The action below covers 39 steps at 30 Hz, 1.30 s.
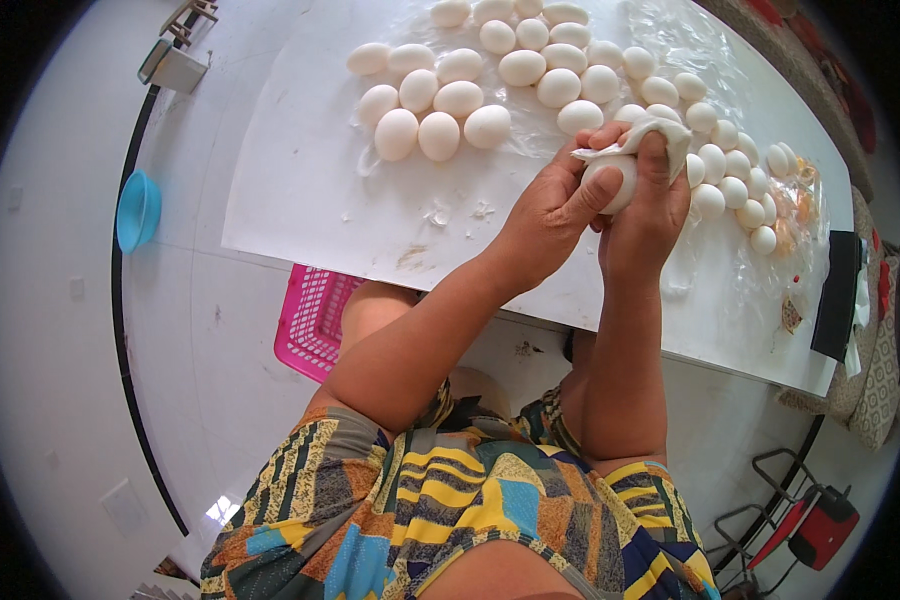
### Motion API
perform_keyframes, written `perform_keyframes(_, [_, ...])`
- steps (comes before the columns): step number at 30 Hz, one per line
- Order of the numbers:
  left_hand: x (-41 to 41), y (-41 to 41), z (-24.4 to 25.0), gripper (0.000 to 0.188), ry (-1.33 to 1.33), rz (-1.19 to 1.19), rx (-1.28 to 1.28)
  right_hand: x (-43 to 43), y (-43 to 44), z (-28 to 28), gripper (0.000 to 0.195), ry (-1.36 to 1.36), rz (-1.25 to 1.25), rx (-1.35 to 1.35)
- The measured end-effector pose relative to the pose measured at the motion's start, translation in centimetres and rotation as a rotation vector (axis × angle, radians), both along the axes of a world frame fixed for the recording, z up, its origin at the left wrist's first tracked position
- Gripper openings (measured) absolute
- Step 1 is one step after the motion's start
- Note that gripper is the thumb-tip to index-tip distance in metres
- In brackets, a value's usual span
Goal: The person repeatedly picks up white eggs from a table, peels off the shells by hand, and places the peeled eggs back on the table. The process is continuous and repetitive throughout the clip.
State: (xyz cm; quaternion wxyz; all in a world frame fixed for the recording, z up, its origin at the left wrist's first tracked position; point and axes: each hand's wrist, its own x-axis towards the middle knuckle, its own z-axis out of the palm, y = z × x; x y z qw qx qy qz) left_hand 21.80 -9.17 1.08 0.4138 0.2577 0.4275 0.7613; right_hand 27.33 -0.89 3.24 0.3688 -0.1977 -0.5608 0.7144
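Observation:
Between both hands, above the white table (307,202), is a white egg (612,182). My left hand (559,206) grips it with the thumb across its near side. My right hand (649,195) presses a crumpled white cloth or tissue (671,139) against the egg's far side, thumb on top. Part of the egg is covered by the fingers and the wipe. Beyond my left hand lies a group of white eggs (439,136) on clear plastic. More eggs (559,88) fill the far middle, and another cluster (733,193) sits to the right of my right hand.
Clear plastic sheeting with orange items (802,195) lies near the table's right end, by a black object (832,296). White scraps (439,214) dot the near surface. A pink basket (307,330) stands under the left edge. A blue basin (139,211) is farther left on the floor.

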Motion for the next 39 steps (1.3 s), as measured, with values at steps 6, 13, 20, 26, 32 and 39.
perform_keyframes(6, [0.0,0.7,-0.5,0.039,-0.001,0.171,0.158,-1.3,-0.4,-1.1,0.037,0.050,-0.145,-0.079])
perform_keyframes(13, [-2.2,1.4,-1.1,0.031,0.061,0.482,0.060,-3.0,-0.5,-3.2,0.017,0.131,-0.206,0.714])
perform_keyframes(20, [-7.4,1.7,-0.9,0.037,0.449,0.702,-0.011,-2.6,0.0,-2.7,0.026,0.082,-0.284,0.115])
perform_keyframes(26, [-13.2,2.7,-1.0,0.041,1.031,0.918,-0.308,-2.4,2.9,-2.4,0.026,0.125,-0.403,-0.022])
perform_keyframes(32, [-16.1,2.6,-3.0,0.045,1.296,0.900,-0.825,-2.2,3.1,-1.9,0.024,0.097,-0.400,-0.036])
perform_keyframes(39, [-17.2,3.0,-3.3,0.042,1.469,0.835,-0.938,-2.0,3.4,-2.2,0.024,0.144,-0.350,-0.066])
